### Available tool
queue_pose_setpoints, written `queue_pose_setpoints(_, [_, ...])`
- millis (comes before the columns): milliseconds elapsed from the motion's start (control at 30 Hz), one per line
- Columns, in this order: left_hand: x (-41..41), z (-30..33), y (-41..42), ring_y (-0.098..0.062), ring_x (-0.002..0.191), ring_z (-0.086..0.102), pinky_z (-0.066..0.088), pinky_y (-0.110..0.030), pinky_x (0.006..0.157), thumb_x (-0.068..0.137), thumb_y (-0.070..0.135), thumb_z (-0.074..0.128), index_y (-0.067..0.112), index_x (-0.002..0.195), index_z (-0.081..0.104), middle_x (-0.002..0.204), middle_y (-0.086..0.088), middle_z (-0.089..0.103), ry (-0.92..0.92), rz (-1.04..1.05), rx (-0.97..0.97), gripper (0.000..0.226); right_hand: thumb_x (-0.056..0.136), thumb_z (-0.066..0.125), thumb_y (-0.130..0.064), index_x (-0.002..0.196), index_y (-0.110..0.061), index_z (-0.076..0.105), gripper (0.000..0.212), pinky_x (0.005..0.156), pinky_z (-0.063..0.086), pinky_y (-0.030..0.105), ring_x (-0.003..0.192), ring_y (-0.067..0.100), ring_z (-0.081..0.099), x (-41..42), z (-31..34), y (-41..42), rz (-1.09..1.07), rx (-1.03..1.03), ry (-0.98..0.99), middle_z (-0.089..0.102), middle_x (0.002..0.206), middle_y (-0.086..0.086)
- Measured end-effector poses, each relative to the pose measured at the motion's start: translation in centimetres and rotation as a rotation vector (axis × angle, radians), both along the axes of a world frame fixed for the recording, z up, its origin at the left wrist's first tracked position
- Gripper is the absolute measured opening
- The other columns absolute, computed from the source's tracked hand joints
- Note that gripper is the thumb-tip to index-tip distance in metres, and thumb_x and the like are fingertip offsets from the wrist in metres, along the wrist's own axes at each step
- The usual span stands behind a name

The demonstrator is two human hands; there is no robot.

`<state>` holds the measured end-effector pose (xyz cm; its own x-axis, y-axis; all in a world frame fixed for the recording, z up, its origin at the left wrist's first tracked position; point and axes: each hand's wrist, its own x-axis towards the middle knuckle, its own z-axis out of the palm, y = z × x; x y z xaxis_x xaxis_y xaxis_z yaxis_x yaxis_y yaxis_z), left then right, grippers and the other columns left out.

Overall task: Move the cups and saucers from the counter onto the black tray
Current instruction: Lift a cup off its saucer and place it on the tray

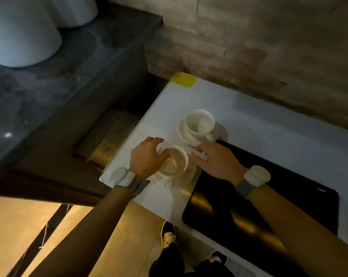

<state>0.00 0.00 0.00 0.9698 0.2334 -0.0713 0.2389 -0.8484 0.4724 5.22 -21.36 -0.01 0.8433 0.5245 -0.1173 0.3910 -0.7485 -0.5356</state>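
Observation:
Two white cups on saucers stand on the white counter [259, 124]. The near cup [174, 161] sits on its saucer [179, 179] just left of the black tray [249, 206]. My left hand [147, 157] grips the near cup's left rim and side. My right hand [217, 157] touches the saucer's right edge, fingers on something white there. The far cup [199, 123] rests on its own saucer [186, 134] behind, touched by neither hand. Nothing stands on the visible part of the tray.
A dark stone ledge [69, 76] with large white vessels [19, 37] rises at the left. A yellow patch [184, 79] marks the counter's far corner. A brick wall runs behind. The counter's left edge drops to the floor beside my left wrist.

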Motion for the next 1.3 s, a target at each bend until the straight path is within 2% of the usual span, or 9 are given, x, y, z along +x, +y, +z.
queue_pose_setpoints(200, [-0.7,-1.6,0.7,-0.025,0.092,0.065,0.05,-0.038,0.079,0.085,0.046,0.056,0.027,0.115,0.061,0.103,-0.001,0.071,0.053,0.023,-0.003,0.035,0.089,0.048,-0.057,0.07,-0.021,0.05,0.041,0.061,0.045,0.033,0.072,0.021,0.06,-0.3,-1.9,2.3,0.0,-0.139,0.056,0.061,0.071,-0.001])
queue_pose_setpoints(400, [-0.9,-3.3,1.2,-0.031,0.084,0.064,0.049,-0.038,0.071,0.087,0.04,0.053,0.018,0.105,0.06,0.089,-0.007,0.072,0.098,0.024,0.011,0.029,0.092,0.045,-0.053,0.081,-0.021,0.053,0.035,0.068,0.046,0.033,0.073,0.019,0.057,-0.6,-3.1,3.2,-0.048,-0.189,0.112,0.062,0.078,-0.001])
queue_pose_setpoints(500, [-0.7,-3.9,1.0,-0.036,0.077,0.063,0.052,-0.042,0.067,0.087,0.032,0.054,0.012,0.101,0.057,0.082,-0.015,0.07,0.109,0.037,-0.095,0.025,0.091,0.045,-0.049,0.084,-0.017,0.059,0.035,0.069,0.05,0.034,0.075,0.024,0.062,-0.5,-3.7,3.3,-0.089,-0.151,0.146,0.067,0.08,0.005])
queue_pose_setpoints(600, [-0.5,-4.0,0.8,-0.038,0.071,0.06,0.052,-0.045,0.063,0.085,0.022,0.057,0.004,0.095,0.055,0.078,-0.021,0.066,0.096,0.049,-0.161,0.02,0.092,0.045,-0.043,0.071,-0.018,0.056,0.034,0.062,0.048,0.034,0.068,0.024,0.06,-0.6,-4.0,3.5,-0.119,-0.093,0.188,0.063,0.069,0.006])
queue_pose_setpoints(767, [-0.5,-4.3,1.0,-0.035,0.063,0.061,0.054,-0.049,0.062,0.085,0.022,0.056,0.002,0.091,0.057,0.071,-0.019,0.066,0.048,0.046,-0.205,0.021,0.089,0.046,-0.038,0.053,-0.024,0.04,0.039,0.059,0.05,0.041,0.062,0.027,0.059,-0.6,-4.0,3.8,-0.137,-0.034,0.218,0.057,0.058,0.005])
queue_pose_setpoints(900, [-0.4,-4.0,0.8,-0.034,0.061,0.061,0.054,-0.048,0.064,0.077,0.034,0.049,0.001,0.088,0.058,0.067,-0.018,0.066,0.02,0.047,-0.234,0.036,0.09,0.047,-0.037,0.052,-0.023,0.04,0.04,0.056,0.046,0.037,0.062,0.027,0.059,-0.4,-3.8,3.7,-0.149,-0.023,0.227,0.055,0.057,0.004])
queue_pose_setpoints(1033, [-0.5,-3.5,0.4,-0.032,0.059,0.062,0.054,-0.045,0.063,0.077,0.034,0.049,0.002,0.084,0.059,0.064,-0.016,0.067,-0.023,0.037,-0.245,0.034,0.092,0.048,-0.035,0.056,-0.024,0.043,0.038,0.055,0.041,0.036,0.062,0.025,0.058,-0.9,-3.2,3.0,-0.18,0.046,0.238,0.055,0.059,0.002])
queue_pose_setpoints(1167, [0.1,-2.1,-2.1,-0.03,0.056,0.061,0.046,-0.033,0.057,0.078,0.03,0.051,0.002,0.08,0.059,0.056,-0.015,0.065,-0.079,-0.035,-0.243,0.029,0.093,0.051,-0.034,0.057,-0.018,0.041,0.041,0.052,0.036,0.034,0.056,0.022,0.05,-1.6,-2.1,0.0,-0.284,0.102,0.189,0.049,0.055,0.003])
queue_pose_setpoints(1300, [1.1,-0.9,-5.5,-0.027,0.055,0.061,0.047,-0.035,0.059,0.077,0.032,0.049,0.006,0.078,0.058,0.052,-0.012,0.064,-0.068,-0.066,-0.281,0.027,0.092,0.051,-0.037,0.062,-0.01,0.049,0.04,0.056,0.043,0.039,0.057,0.026,0.055,-1.8,-0.7,-3.7,-0.362,0.111,0.138,0.055,0.059,0.008])
